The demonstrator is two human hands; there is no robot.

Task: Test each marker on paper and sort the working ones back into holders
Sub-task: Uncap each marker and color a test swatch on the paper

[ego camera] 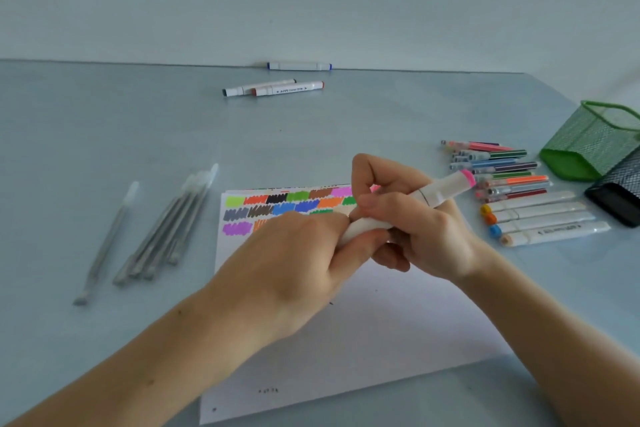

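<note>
Both hands hold one white marker with a pink end cap [446,189] above the white paper [363,333]. My right hand [415,218] grips its barrel, the pink end pointing up to the right. My left hand [298,260] is closed around the marker's lower end, which is hidden by the fingers. Rows of coloured test scribbles [277,206] cover the top of the sheet. A green mesh holder [595,142] and a black mesh holder [620,191] lie tipped over at the far right.
Right of the paper lie several thin coloured pens [498,163] and several white markers with coloured caps [540,218]. A bundle of grey pens [166,229] and a single one [107,243] lie left. Three white markers [277,88] rest near the far wall.
</note>
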